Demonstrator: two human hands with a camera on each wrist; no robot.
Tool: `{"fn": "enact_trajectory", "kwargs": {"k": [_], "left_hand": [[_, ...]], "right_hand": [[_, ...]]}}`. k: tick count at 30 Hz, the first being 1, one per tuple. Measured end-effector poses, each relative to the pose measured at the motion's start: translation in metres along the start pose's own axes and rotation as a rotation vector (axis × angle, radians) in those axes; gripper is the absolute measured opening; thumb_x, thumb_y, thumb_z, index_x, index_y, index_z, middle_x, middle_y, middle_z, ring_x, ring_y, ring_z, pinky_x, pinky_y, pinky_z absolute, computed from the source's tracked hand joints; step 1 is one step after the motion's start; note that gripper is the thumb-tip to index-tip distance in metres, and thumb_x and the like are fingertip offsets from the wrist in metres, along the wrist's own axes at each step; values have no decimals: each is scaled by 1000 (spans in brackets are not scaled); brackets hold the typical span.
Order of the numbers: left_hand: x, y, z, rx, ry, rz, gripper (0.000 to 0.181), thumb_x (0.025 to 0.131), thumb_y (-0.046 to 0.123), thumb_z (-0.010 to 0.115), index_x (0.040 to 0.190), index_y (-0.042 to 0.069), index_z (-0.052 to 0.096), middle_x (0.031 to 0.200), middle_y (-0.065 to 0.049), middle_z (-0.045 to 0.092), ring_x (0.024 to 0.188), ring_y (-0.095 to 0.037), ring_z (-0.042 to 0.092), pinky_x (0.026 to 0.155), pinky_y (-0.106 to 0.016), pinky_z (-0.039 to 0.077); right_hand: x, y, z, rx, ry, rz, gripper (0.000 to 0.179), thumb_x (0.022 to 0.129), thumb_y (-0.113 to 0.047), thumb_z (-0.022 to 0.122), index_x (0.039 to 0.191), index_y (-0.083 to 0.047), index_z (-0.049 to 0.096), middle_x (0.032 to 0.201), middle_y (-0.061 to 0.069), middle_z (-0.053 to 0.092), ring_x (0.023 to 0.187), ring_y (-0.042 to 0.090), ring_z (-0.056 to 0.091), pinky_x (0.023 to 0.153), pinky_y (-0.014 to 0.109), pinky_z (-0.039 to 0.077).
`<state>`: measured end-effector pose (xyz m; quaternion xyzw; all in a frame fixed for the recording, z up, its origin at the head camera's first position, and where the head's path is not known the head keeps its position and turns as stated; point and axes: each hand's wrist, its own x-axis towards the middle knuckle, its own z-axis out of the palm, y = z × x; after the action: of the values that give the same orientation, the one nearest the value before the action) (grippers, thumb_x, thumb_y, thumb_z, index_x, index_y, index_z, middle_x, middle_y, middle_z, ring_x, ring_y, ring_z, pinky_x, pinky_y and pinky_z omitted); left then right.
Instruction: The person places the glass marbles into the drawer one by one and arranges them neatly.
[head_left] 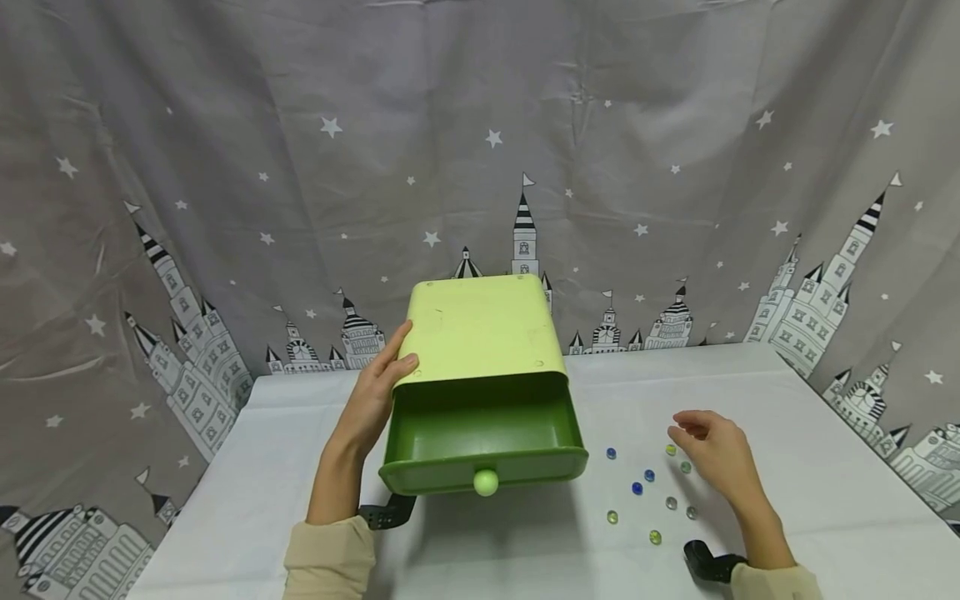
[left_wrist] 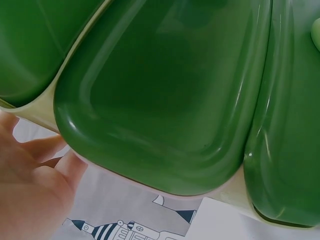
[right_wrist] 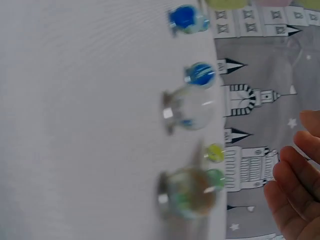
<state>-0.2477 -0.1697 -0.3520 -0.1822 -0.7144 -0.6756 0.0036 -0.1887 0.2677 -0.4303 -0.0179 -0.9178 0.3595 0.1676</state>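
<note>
A light yellow-green box (head_left: 480,329) with a dark green drawer (head_left: 483,471) stands tilted above the white table, its shadow below. The drawer, with a round light green knob (head_left: 486,482), is partly out, and its visible inside is bare. My left hand (head_left: 375,400) grips the box's left side, thumb near the top edge; some fingertips are hidden behind it. Rounded green panels (left_wrist: 160,100) fill the left wrist view. To the right, my right hand (head_left: 712,454) hovers near several glass marbles, among them a yellow marble (head_left: 671,450), its fingers loosely bent and holding nothing.
More marbles lie scattered on the white table (head_left: 810,500), including a blue marble (head_left: 637,488) and a clear marble (right_wrist: 192,107). Behind the table hangs a grey curtain (head_left: 480,100) printed with castles and stars. Black wrist cameras (head_left: 705,562) sit at both wrists.
</note>
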Motion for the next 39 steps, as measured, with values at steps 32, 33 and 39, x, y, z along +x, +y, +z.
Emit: {"fn": "enact_trajectory", "kwargs": {"k": [32,33,39], "left_hand": [[0,1,1,-1,8,-7,62,104,30,48,159,23,21,163,4,7,148,-15,-4,116,-53,1],[0,1,1,-1,8,-8,62,104,30,48,159,23,21,163,5,7,148,-15,-4,116,-52,1],[0,1,1,0,12,-12,62,104,29,48,159,23,21,164,4,6,148,-15,-5,116,-53,0]], "right_hand": [[-5,34,27,1,-91,95,33,89,-9,65,112,14,64,104,28,64,99,45,60,85,55,47],[-5,34,27,2,-90,99,33,89,-9,65,113,14,64,105,29,64,100,46,59,86,56,46],[-6,35,28,-3,-83,107,33,89,-8,64,114,13,64,108,29,63,102,46,59,87,56,46]]}}
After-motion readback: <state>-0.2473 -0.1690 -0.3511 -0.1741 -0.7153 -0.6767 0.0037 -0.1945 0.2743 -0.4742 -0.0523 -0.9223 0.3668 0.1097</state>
